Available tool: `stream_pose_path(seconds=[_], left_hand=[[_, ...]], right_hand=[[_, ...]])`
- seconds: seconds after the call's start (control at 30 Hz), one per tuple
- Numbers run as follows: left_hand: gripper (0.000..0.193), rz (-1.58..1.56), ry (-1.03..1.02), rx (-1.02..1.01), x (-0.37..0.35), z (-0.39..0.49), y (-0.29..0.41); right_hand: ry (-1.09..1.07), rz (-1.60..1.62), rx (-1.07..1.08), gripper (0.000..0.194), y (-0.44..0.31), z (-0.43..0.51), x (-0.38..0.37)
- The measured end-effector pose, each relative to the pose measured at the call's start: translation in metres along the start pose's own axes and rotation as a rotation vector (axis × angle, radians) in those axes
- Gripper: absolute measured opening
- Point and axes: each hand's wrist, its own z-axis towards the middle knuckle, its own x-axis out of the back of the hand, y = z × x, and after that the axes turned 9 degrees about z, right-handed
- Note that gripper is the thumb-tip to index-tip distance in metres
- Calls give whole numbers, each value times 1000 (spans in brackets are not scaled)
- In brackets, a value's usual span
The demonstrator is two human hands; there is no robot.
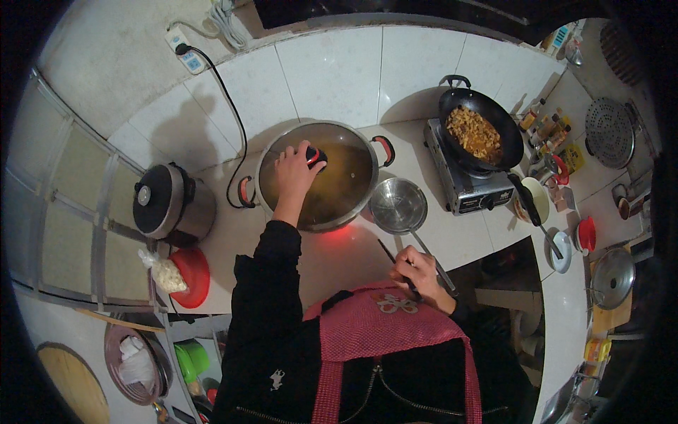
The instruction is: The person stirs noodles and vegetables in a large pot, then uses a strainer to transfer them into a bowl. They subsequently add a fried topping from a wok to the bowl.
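My left hand (297, 172) grips the black and red knob (316, 158) of a glass lid (347, 193) on a large metal pot (323, 229). Condensation dims the glass, and brownish contents show through it. A red glow lies on the counter at the pot's front edge. My right hand (418, 270) is closed around a thin dark utensil (387, 251), whose far end points up and left; its type cannot be told. A small saucepan (398, 205) with clear liquid or a shiny bare bottom stands right of the pot, its long handle reaching towards my right hand.
A black wok (461, 153) with chopped food sits on a gas stove (471, 196) at the right. Bottles (551, 132), a bowl (535, 199) and a small plate (560, 252) stand beyond. An electric pressure cooker (172, 204) and a red basin (192, 278) are at the left; a black cord hangs behind.
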Motion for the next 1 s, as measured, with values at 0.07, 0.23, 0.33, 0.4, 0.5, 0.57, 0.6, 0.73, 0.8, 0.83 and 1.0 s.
stream_pose_path(seconds=[0.07,0.23,0.33,0.4,0.5,0.57,0.6,0.73,0.8,0.83,1.0], left_hand=[[50,-68,-113,6,2,8,-1],[44,-55,-180,-28,-3,18,-6],[43,-37,-210,-18,1,20,-4],[43,-56,-214,-15,4,21,-4],[41,-121,-196,2,14,21,-5],[40,-219,-127,26,16,23,-15],[39,-290,-65,48,12,25,-27],[39,-566,142,254,32,32,-61],[33,-764,297,287,45,27,-82],[31,-937,288,385,48,22,-92],[26,-1720,295,587,34,-49,-194]], right_hand=[[-21,-45,17,24,2,-2,4],[-3,-19,-7,28,-2,-4,11],[44,-88,32,29,0,-7,13],[68,-103,5,26,4,-14,14],[126,65,-264,21,-7,-20,18],[186,-87,-92,18,-4,-17,21],[201,-86,-90,18,-3,-18,22],[257,64,-218,18,5,-30,23],[294,-2,-240,21,3,-27,21],[302,-22,-207,21,6,-26,21],[334,-52,-51,15,9,-11,26]])
